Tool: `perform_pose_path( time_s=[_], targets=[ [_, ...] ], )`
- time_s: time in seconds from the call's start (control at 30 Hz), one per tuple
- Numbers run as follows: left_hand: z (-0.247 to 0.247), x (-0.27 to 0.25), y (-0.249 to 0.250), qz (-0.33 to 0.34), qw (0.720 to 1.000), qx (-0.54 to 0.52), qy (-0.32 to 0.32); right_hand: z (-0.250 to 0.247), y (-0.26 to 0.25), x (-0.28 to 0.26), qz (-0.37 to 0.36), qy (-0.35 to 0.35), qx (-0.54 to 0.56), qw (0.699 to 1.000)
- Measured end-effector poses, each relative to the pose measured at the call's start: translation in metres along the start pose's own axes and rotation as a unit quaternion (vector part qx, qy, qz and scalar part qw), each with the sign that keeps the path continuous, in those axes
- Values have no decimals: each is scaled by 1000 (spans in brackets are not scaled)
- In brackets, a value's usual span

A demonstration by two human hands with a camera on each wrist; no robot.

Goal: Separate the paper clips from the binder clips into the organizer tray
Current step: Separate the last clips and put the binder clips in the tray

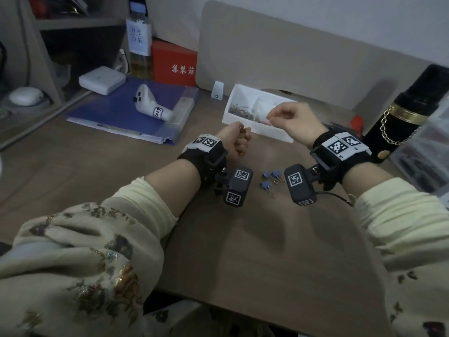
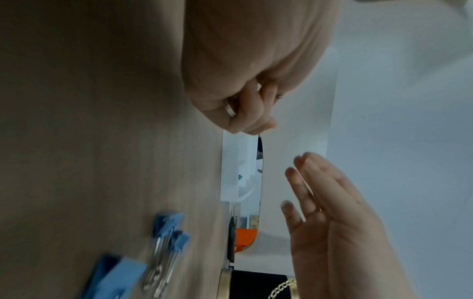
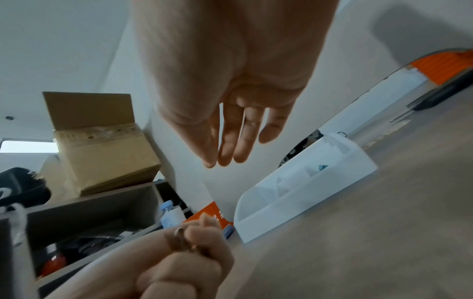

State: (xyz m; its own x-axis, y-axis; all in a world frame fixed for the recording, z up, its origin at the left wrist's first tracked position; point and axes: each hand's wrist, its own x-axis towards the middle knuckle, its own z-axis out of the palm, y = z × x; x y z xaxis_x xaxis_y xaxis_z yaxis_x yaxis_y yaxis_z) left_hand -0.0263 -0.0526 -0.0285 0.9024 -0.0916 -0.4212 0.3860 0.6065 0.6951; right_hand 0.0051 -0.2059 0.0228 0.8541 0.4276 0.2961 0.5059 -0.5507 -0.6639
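left hand [image 1: 237,139]: fist hides contents | organizer tray [image 1: 233,103]: right hand [image 1: 291,120] covers part

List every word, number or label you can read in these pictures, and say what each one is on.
"集装箱": red box behind the blue folder.
"白茶", under two blurred characters: label on the bottle.
Handwritten number, unclear, perhaps "1029": white controller.
Square coded markers, no words: wrist straps.
Small print on the cardboard box: too blurred.
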Motion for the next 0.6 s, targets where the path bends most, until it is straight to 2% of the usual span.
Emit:
perform_pose_path(
  time_s=[0.13,0.27,0.4,0.6],
  targets=[
    [8,12,16,-4,998,64,6,-18,21,12,38,25,14,999],
    [18,27,34,-6,996,91,12,-28,42,27,68,10,-7,998],
    [31,48,53,2,997,73,20,-30,55,45,85,5,-12,996],
    [57,88,73,40,998,1,52,-32,71,75,74,43,-8,996]
  ],
)
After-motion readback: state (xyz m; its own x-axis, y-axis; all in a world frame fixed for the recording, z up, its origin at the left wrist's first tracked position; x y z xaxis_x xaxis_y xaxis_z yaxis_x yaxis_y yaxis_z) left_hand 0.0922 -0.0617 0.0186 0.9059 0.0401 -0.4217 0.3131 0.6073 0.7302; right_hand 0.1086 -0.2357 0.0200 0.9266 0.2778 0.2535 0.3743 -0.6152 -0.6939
